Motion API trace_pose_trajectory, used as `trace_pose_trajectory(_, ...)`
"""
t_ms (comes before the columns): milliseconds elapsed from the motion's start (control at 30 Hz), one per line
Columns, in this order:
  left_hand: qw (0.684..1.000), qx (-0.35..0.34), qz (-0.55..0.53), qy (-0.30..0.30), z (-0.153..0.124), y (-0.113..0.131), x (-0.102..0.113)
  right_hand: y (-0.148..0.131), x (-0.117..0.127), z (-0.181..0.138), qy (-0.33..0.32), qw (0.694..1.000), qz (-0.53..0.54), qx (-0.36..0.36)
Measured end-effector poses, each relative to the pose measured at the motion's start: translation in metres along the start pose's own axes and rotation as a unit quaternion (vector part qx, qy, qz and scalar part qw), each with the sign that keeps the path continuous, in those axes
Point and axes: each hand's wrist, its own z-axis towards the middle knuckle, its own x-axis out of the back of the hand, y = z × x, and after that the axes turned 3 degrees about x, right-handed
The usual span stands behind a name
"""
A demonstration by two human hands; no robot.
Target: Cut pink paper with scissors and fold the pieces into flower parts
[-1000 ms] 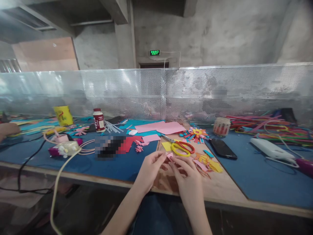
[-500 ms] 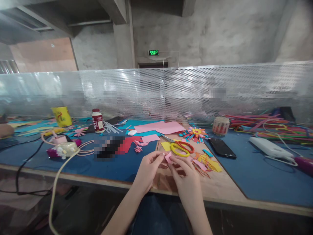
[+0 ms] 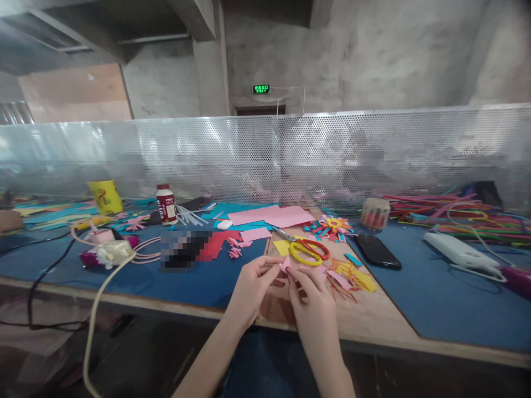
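Between my fingertips is a small folded piece of pink paper (image 3: 285, 264). My left hand (image 3: 256, 283) pinches it from the left, and my right hand (image 3: 312, 290) pinches it from the right. Just beyond my hands lie scissors (image 3: 309, 252) with yellow and red handles. Yellow, pink and orange paper scraps (image 3: 352, 275) are strewn to the right of my right hand. A layered paper flower (image 3: 332, 224) rests farther back. Several small pink folded paper pieces (image 3: 234, 249) sit to the left, close to red paper (image 3: 213, 247).
Pink paper sheets (image 3: 269, 215) lie at the back. A black phone (image 3: 377, 251), a jar (image 3: 375, 214) and a white device (image 3: 459, 252) stand or lie rightward. Leftward are a bottle (image 3: 166, 205), a yellow container (image 3: 105, 198), cords and another person's hand (image 3: 10, 221).
My right hand has shifted slightly left and its fingers have drawn closer around the pink paper. The paper has tilted more upright. The other things have stayed in place.
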Motion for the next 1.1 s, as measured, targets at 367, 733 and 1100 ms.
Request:
trace_pose_trajectory(367, 1.000, -0.007, -0.006, -0.009, -0.0017, 0.0022, -0.0010, -0.0062, 0.0044, -0.0013, -0.037, 0.997, -0.046, 0.053)
trace_pose_trajectory(733, 1.000, -0.006, 0.003, -0.008, -0.0022, 0.0017, -0.0004, -0.0030, -0.0013, -0.0014, -0.009, 0.999, -0.024, 0.040)
trace_pose_trajectory(1100, 0.999, -0.020, 0.004, -0.042, -0.0034, 0.0004, 0.0012, -0.0035, 0.0053, 0.0048, -0.015, 0.996, 0.077, -0.046)
